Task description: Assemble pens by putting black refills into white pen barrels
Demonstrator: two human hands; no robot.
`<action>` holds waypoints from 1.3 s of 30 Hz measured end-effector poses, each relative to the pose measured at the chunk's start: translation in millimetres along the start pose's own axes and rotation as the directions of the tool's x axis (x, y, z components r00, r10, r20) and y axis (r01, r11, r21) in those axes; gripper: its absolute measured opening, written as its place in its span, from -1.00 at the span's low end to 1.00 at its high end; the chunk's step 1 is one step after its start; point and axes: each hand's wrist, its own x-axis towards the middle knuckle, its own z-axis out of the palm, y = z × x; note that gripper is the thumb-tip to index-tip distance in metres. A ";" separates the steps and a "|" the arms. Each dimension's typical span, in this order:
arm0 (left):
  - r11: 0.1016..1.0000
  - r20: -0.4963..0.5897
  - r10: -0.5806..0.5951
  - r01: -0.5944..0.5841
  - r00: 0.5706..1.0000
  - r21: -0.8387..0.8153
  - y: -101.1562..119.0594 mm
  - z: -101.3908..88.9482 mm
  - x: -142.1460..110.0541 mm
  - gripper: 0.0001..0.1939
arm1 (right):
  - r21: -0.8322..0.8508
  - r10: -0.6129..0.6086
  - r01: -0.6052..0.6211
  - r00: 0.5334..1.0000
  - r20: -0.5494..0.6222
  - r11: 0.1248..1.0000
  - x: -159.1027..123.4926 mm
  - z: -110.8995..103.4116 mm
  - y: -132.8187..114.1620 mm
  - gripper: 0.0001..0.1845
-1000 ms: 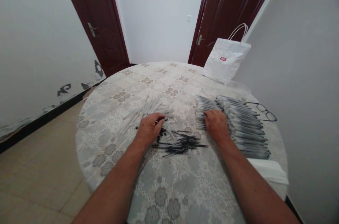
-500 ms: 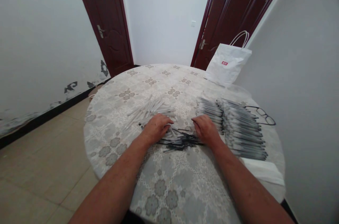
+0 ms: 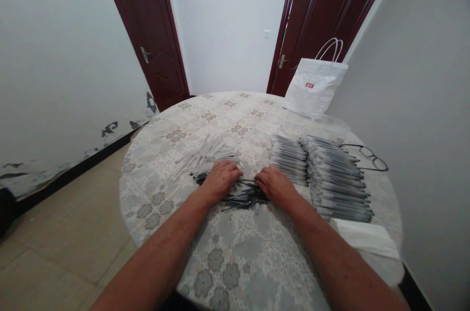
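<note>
My left hand [image 3: 222, 179] is closed, fingers curled down beside a loose pile of clear white pen barrels [image 3: 205, 152]; whatever it grips is hidden beneath the fingers. Across a small gap, my right hand [image 3: 276, 184] pinches the end of a thin black pen refill [image 3: 248, 180], which points toward my left fingertips. Below and between both hands lies a heap of black refills [image 3: 244, 199]. Small black parts [image 3: 200, 178] peek out beside my left wrist. Right of my right hand, rows of pens [image 3: 288, 158] lie side by side, with a bigger stack of pens [image 3: 340, 181] alongside.
A patterned cloth covers the round table [image 3: 220, 247]. Black-framed glasses [image 3: 373, 159] lie at its right edge, and a folded white cloth or paper [image 3: 365, 237] sits nearer me. A white paper bag [image 3: 316, 86] stands at the back right.
My right hand has come left and slightly down, closer to my left hand, with the refill now between them. My left hand has barely shifted. The view has tilted slightly.
</note>
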 end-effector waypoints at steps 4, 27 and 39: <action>1.000 -0.013 -0.013 0.013 1.000 0.028 1.4 1.5 1.1 -0.78 | 0.008 -0.007 0.007 0.999 -0.041 1.000 -2.4 -3.8 -0.7 -0.79; 0.758 -0.306 -0.586 0.375 0.750 -0.533 -15.6 -22.3 -12.5 -0.70 | -0.078 0.090 -0.085 0.994 0.058 0.993 1.9 7.9 -3.6 -0.81; 0.948 -0.301 -0.314 0.280 0.901 -0.149 -32.6 -7.9 -20.4 -0.80 | -0.120 0.098 -0.095 0.995 0.012 0.988 -2.3 10.7 -9.8 -0.85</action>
